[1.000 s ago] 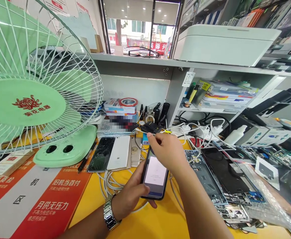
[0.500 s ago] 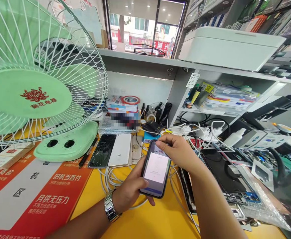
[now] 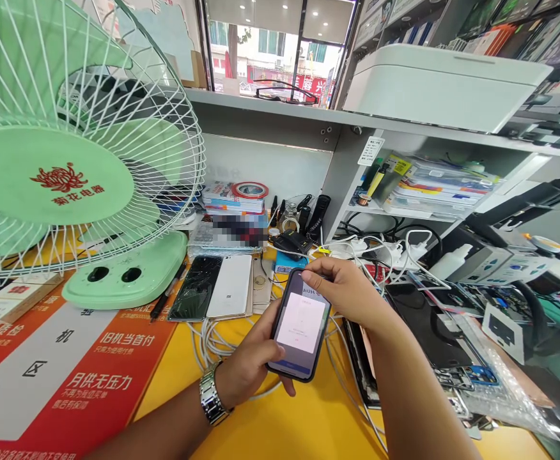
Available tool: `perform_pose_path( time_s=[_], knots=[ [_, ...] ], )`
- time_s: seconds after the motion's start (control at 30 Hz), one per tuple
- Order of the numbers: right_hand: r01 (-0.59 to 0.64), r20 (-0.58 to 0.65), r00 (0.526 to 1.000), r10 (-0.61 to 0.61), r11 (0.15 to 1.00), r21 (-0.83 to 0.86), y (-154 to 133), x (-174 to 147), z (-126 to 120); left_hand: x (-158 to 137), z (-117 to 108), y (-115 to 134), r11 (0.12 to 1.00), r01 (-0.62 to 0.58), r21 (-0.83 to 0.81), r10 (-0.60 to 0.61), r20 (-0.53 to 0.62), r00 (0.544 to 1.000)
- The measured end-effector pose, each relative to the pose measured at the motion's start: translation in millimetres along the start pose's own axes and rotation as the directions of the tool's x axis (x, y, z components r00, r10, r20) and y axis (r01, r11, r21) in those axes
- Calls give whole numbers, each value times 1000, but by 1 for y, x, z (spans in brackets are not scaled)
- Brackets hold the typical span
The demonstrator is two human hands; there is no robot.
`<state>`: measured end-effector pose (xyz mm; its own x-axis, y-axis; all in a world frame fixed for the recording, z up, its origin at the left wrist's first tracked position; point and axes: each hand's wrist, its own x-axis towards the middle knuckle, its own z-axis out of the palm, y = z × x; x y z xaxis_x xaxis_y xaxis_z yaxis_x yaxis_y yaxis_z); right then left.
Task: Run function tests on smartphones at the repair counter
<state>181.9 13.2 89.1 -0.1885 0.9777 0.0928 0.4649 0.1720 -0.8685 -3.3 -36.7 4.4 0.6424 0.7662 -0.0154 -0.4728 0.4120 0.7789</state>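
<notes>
A smartphone [image 3: 301,324] in a dark case is held tilted over the yellow tabletop, its lit screen showing a white pop-up panel. My left hand [image 3: 256,358], with a metal watch [image 3: 213,394] at the wrist, is closed around the phone's lower left side, thumb near the screen's edge. At the phone's upper right corner, my right hand [image 3: 340,287] grips the top edge with its thumb in front; its other fingers are partly hidden. Just left of the phone lie a white phone [image 3: 229,286] and a black phone with a cracked surface [image 3: 195,287].
A green fan [image 3: 83,172] stands on the left over a red and grey printed mat [image 3: 64,383]. Grey cables [image 3: 208,342] loop beneath my left hand. Opened devices [image 3: 428,326] and parts crowd the right side. A shelf with a white box-shaped item [image 3: 443,86] rises behind.
Both hands keep the same hold on the phone. The view has shifted slightly, and the phone's tilt looks barely different.
</notes>
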Motion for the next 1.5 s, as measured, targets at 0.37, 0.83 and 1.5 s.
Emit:
perform_pose_path(
  time_s=[0.37,0.83,1.5],
  knots=[
    [38,-210,966,-150,888,-458,-31,5,10,-1,1,0,999,-8,31,8,6,1000],
    [-53,-162,974,-162,529,-847,-42,15,28,0,-1,-1,997,14,82,-15,11,1000],
    [-47,-243,951,-189,692,-721,-37,15,22,0,-2,-1,1000,-5,11,5,22,1000]
  ],
)
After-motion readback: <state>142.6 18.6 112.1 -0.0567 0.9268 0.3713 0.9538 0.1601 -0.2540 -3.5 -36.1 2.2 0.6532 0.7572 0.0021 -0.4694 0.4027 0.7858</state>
